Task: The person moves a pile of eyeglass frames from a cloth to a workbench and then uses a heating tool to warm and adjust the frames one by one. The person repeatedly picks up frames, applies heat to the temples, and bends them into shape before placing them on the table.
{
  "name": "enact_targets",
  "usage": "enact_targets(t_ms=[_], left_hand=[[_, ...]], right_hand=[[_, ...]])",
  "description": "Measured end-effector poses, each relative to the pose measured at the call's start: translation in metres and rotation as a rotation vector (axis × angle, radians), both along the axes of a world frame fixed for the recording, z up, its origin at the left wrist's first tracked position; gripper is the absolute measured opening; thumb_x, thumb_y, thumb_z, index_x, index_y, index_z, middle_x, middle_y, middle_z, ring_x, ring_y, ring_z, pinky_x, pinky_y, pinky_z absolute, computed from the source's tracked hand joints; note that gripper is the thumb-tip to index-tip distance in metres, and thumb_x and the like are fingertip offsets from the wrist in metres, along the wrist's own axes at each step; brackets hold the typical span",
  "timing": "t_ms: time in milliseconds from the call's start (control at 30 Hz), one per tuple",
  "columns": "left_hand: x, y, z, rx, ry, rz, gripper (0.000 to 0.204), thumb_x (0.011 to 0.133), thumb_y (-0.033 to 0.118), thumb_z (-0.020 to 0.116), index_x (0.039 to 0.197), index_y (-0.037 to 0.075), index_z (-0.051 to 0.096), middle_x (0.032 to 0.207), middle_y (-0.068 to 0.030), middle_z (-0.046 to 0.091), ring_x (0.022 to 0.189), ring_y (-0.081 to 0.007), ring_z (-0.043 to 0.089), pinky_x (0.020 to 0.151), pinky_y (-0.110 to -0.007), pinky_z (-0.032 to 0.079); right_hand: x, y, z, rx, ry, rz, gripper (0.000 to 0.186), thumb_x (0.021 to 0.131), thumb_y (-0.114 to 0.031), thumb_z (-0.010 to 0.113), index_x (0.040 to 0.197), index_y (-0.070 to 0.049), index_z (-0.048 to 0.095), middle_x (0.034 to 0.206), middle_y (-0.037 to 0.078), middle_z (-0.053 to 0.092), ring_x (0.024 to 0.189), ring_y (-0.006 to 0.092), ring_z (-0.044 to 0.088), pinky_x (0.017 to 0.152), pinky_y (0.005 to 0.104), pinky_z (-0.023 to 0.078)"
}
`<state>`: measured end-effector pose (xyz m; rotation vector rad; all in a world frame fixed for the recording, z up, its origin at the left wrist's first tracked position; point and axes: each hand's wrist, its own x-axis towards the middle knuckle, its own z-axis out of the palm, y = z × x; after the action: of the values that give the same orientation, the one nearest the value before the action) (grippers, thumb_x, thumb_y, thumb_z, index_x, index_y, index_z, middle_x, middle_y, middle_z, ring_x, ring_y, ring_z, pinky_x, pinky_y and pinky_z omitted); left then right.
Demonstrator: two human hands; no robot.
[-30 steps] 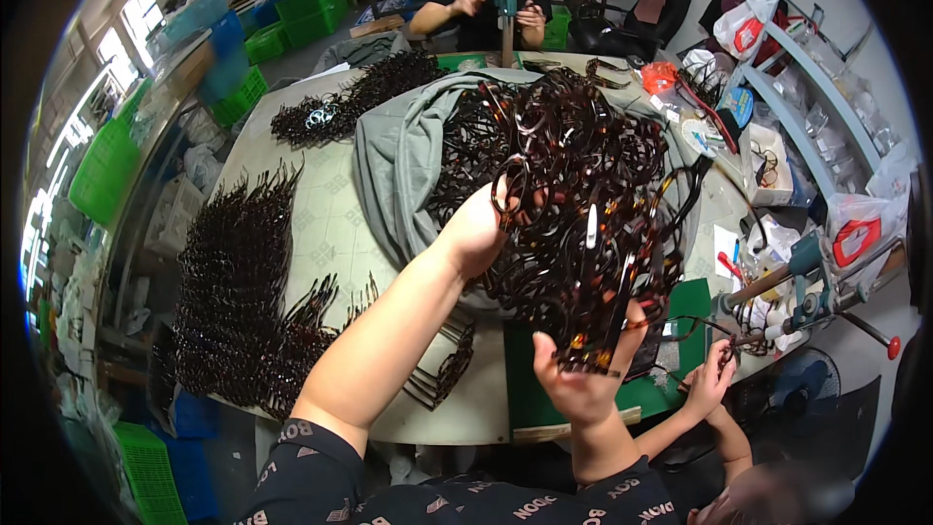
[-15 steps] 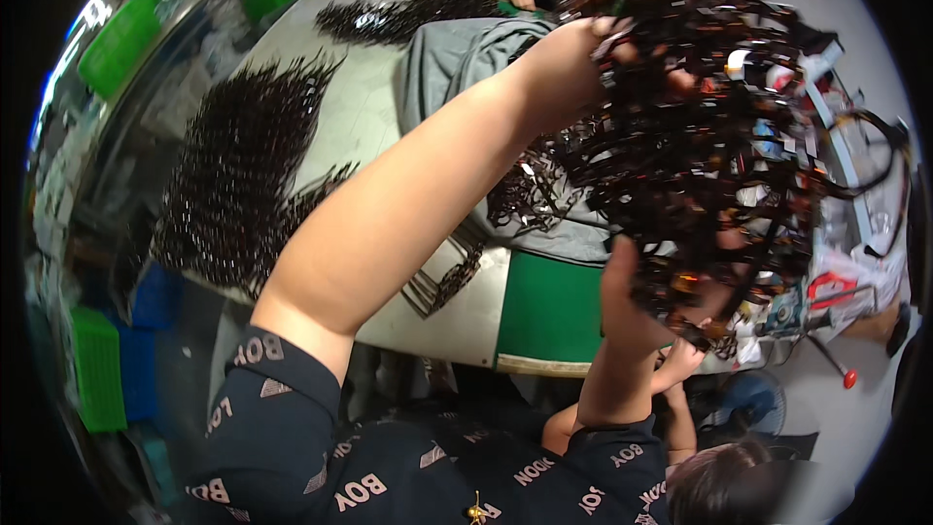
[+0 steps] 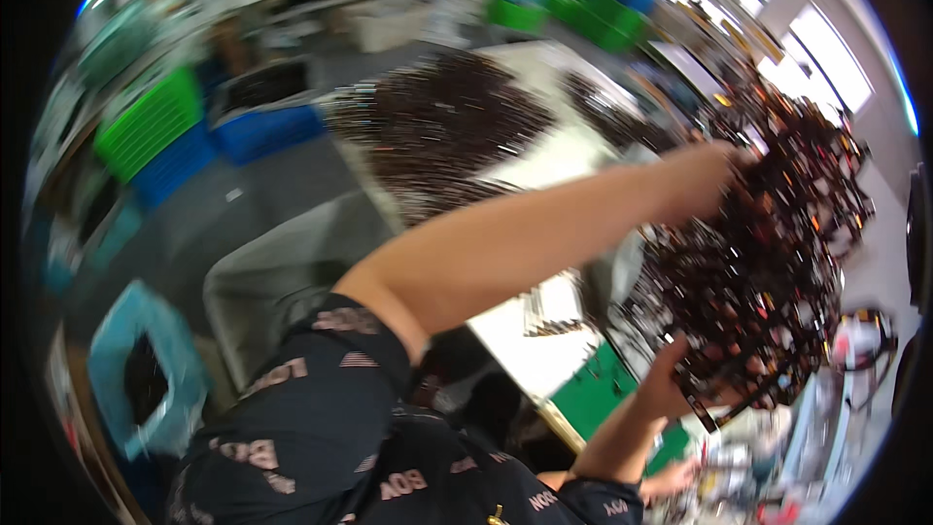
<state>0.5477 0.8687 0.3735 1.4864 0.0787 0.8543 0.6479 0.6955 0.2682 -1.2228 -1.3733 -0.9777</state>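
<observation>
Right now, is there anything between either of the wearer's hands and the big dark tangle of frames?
Nothing visible: the left hand meets the left side of the tangle directly, and the right hand is against its lower edge. Most fingers are hidden by the tangle.

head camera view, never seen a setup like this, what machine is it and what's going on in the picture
No machine here: these are a person's bare hands. The picture comes from a wide fisheye camera on their head, looking down, so straight edges bend. The left hand and right hand hold up a tangled bundle of dark, glossy pieces; most fingers are hidden. On the pale table lie a large dark pile and a green mat. Motion blurs the details. Another person's hand shows low on the right.
</observation>
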Motion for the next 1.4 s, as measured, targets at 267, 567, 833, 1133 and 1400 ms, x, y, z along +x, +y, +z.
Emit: enact_targets(t_ms=[267,567,833,1133,1400], left_hand=[[-0.257,-0.095,-0.007,0.27,0.109,0.669,0.047,0.07,-0.008,0.054,0.114,0.007,0.052,0.072,-0.0101,0.06,0.07,-0.0224,0.06,0.06,-0.033,0.047],[-0.558,-0.392,0.026,0.226,0.37,1.537,0.019,0.069,-0.007,0.05,0.084,0.0,0.061,0.072,-0.0165,0.062,0.066,-0.0236,0.059,0.06,-0.039,0.044],[-0.69,-0.554,0.005,0.246,0.566,2.163,0.018,0.069,-0.003,0.053,0.085,0.001,0.06,0.069,-0.0123,0.061,0.068,-0.0227,0.059,0.064,-0.034,0.047],[-0.783,-0.7,-0.026,0.115,0.382,2.617,0.01,0.065,0.005,0.056,0.071,0.009,0.062,0.065,-0.0047,0.06,0.064,-0.0205,0.059,0.067,-0.033,0.047],[-0.842,-0.837,-0.061,0.104,1.927,2.412,0.016,0.07,-0.001,0.053,0.077,0.007,0.064,0.071,-0.0045,0.063,0.065,-0.0228,0.06,0.067,-0.031,0.047]], right_hand=[[-0.206,-0.045,0.002,0.038,-0.103,0.4,0.055,0.078,-0.018,0.067,0.121,0.004,0.04,0.12,0.021,0.049,0.096,0.0297,0.055,0.078,0.0422,0.048],[-0.495,-0.156,0.022,0.333,-0.075,1.296,0.065,0.074,-0.019,0.074,0.118,0.013,0.039,0.112,0.023,0.054,0.093,0.0286,0.057,0.074,0.0406,0.049],[-0.663,-0.227,-0.014,0.007,0.092,1.932,0.081,0.072,-0.004,0.072,0.131,0.004,0.017,0.128,0.024,0.04,0.111,0.0303,0.049,0.089,0.0453,0.046],[-0.813,-0.351,-0.006,0.039,0.061,2.515,0.064,0.081,-0.012,0.063,0.13,0.006,0.025,0.125,0.021,0.043,0.11,0.0267,0.049,0.091,0.0378,0.041],[-0.905,-0.465,-0.046,-0.127,-0.115,2.706,0.086,0.081,-0.02,0.065,0.136,0.007,0.004,0.135,0.025,0.029,0.118,0.0307,0.042,0.095,0.0395,0.039]])
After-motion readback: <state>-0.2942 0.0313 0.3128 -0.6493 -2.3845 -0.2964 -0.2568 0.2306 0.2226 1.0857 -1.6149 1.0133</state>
